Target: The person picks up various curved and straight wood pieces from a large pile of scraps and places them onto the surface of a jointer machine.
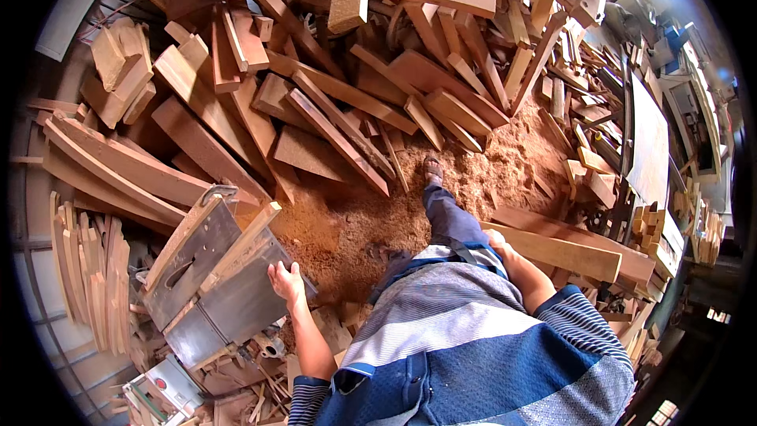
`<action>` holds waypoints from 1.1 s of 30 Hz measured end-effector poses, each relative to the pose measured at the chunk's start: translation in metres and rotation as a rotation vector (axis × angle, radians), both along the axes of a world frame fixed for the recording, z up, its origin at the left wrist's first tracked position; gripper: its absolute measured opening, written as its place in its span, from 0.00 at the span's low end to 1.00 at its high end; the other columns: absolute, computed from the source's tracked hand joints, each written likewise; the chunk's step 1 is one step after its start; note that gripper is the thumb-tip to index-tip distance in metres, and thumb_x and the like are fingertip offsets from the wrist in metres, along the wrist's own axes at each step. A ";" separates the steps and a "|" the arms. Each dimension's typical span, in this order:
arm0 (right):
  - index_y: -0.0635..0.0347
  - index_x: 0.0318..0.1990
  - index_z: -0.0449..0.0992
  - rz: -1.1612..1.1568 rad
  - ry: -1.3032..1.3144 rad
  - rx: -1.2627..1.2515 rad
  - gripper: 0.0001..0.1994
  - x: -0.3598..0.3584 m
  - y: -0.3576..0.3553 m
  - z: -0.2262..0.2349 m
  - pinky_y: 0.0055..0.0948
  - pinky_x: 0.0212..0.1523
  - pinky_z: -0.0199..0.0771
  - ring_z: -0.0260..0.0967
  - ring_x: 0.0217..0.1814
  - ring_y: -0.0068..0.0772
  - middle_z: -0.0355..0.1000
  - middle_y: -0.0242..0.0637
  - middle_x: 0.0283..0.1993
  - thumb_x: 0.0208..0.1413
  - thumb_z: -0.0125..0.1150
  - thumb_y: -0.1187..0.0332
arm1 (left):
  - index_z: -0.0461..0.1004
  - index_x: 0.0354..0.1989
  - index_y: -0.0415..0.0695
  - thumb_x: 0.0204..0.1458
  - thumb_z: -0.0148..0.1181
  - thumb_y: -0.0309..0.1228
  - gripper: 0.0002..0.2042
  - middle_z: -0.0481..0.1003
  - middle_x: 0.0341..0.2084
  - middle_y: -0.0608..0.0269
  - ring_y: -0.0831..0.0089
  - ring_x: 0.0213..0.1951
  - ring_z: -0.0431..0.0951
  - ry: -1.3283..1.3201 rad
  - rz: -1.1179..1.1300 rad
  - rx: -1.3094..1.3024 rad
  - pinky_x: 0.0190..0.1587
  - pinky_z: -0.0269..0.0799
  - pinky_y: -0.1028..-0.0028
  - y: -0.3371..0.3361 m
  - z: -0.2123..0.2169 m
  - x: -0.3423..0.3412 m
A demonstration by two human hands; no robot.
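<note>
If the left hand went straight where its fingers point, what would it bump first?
For the left hand, likely the grey metal plate; if it passes above that, the pale wooden strip. The hand's height isn't clear.

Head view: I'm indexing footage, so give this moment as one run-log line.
left hand open, beside metal machine table | right hand by wooden board, grip unclear | lumber pile ahead

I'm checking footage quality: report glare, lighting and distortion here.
Head view: bluish glare hazes the upper right; head view: loose orange sawdust is bright right of centre, dimmer beside the grey metal machine table; head view: fisheye bending inside a black border.
</note>
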State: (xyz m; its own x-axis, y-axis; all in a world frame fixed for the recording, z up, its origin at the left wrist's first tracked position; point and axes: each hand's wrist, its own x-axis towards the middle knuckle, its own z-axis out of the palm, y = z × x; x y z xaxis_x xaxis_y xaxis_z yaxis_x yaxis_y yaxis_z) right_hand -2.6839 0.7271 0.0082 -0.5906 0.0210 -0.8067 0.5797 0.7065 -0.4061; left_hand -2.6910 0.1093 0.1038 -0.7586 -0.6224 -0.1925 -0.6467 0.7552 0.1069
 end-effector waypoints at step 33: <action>0.60 0.40 0.83 -0.132 0.119 0.144 0.14 0.010 0.201 -0.032 0.47 0.49 0.77 0.76 0.49 0.56 0.78 0.54 0.42 0.56 0.53 0.64 | 0.65 0.63 0.34 0.47 0.70 0.42 0.37 0.67 0.62 0.39 0.47 0.64 0.66 -0.183 0.028 0.408 0.67 0.60 0.59 0.263 -0.039 -0.079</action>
State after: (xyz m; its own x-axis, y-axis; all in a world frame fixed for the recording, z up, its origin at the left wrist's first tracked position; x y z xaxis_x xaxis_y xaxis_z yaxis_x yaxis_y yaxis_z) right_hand -2.6740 0.9278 -0.0234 -0.6656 0.2148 -0.7147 0.6254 0.6831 -0.3771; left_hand -2.7698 0.3718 0.0652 -0.6732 -0.4872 -0.5562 -0.7021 0.6573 0.2740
